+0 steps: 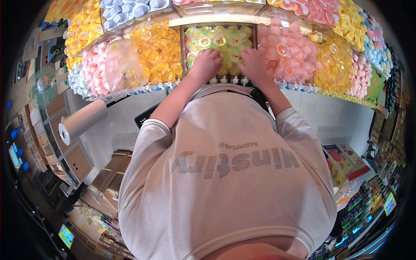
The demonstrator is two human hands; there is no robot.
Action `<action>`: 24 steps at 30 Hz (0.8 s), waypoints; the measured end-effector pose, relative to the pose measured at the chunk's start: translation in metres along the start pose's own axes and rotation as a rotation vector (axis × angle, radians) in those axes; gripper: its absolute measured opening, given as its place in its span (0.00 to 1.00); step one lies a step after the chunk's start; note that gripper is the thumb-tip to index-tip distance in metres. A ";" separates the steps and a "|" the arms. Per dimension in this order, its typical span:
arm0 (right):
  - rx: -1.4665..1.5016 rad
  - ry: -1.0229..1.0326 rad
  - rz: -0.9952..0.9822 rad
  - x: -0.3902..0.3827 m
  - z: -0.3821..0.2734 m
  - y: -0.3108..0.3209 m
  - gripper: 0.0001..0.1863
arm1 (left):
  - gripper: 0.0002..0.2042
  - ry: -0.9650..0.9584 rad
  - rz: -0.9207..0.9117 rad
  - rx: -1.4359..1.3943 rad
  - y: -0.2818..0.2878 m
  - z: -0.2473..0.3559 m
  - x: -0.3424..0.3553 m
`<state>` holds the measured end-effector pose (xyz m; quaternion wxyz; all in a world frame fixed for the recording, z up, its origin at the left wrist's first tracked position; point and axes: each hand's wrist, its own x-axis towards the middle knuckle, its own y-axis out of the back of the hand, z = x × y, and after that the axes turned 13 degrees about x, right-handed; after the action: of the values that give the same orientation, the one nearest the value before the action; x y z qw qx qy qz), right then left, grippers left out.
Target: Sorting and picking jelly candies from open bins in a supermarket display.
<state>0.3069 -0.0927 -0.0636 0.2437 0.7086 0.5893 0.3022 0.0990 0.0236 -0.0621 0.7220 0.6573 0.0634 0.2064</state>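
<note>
A clear-walled bin (183, 52) holds many pale green jelly cups (219, 40), some with round printed lids facing up. My left hand (207, 63) rests over the left part of these cups, its fingers curled down among them. Over the right part, my right hand (253, 63) is bent inward, with thumb and fingers curled at the cups beside the bin's right wall. Both hands are closed; whatever lies under the fingertips is hidden. A gap with several green cups separates the hands.
Orange-yellow jelly cups (159, 56) fill the bin at left, pink ones (288, 50) the bin at right. A clear plastic bag (125, 65) lies over pink cups further left. A plastic roll (84, 121) juts out below the display's left side. More candy bins rise behind a ledge (216, 20).
</note>
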 end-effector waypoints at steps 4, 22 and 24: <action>-0.012 0.012 -0.017 0.002 0.003 -0.004 0.06 | 0.07 -0.034 0.010 0.002 0.007 -0.002 -0.006; 0.252 -0.147 0.077 0.010 -0.030 0.025 0.06 | 0.12 1.123 0.148 0.260 0.080 -0.164 -0.178; 0.263 -0.129 0.060 0.014 -0.036 0.026 0.06 | 0.15 0.984 0.173 0.531 0.048 -0.215 -0.188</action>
<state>0.3007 -0.0840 -0.0186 0.1771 0.7696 0.5855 0.1832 -0.1598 0.1530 -0.0761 0.3976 0.6456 0.3882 0.5239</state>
